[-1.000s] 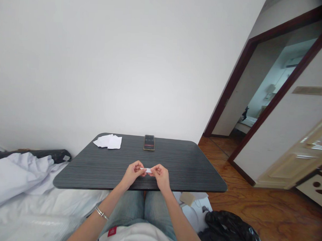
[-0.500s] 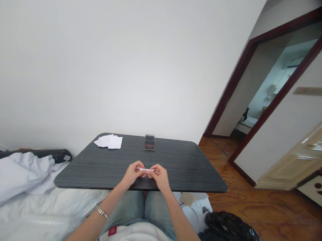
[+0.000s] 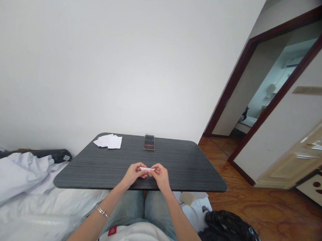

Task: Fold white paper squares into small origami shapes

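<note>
My left hand and my right hand meet just above the near edge of the dark grey table. Both pinch a small folded strip of white paper between their fingertips, one hand at each end. A loose stack of white paper sheets lies at the table's far left corner. A phone stands upright at the far middle of the table.
White bedding lies to the left of the table. A black plastic bag sits on the wooden floor at the lower right, by a small white item. A doorway opens on the right.
The paper strip has turned flatter and thinner between my fingertips, and my hands have closed in slightly on it. Nothing else has moved.
</note>
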A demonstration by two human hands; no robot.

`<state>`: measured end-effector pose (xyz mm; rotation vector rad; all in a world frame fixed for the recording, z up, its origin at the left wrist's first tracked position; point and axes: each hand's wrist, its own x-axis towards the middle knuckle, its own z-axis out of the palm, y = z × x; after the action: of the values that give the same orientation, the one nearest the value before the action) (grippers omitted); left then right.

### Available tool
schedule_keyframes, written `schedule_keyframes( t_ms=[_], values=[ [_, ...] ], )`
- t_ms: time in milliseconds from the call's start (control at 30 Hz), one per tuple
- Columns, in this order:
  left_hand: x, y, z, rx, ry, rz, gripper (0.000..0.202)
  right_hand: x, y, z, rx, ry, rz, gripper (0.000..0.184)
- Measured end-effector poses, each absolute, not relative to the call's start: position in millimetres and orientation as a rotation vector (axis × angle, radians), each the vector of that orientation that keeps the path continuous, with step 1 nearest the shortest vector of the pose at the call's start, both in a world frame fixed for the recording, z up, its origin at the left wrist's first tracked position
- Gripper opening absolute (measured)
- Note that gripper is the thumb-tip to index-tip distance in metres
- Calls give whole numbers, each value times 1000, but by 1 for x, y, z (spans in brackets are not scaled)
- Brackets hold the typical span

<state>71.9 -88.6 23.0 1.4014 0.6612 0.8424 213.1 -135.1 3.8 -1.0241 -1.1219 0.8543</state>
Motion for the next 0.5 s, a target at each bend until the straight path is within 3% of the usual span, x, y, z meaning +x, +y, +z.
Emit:
schedule_keyframes(
  t_ms=[500],
  values=[
    [71,-91,26,1375,669,923,19,208,-139,2,-1077,-1157,719,13]
  ],
)
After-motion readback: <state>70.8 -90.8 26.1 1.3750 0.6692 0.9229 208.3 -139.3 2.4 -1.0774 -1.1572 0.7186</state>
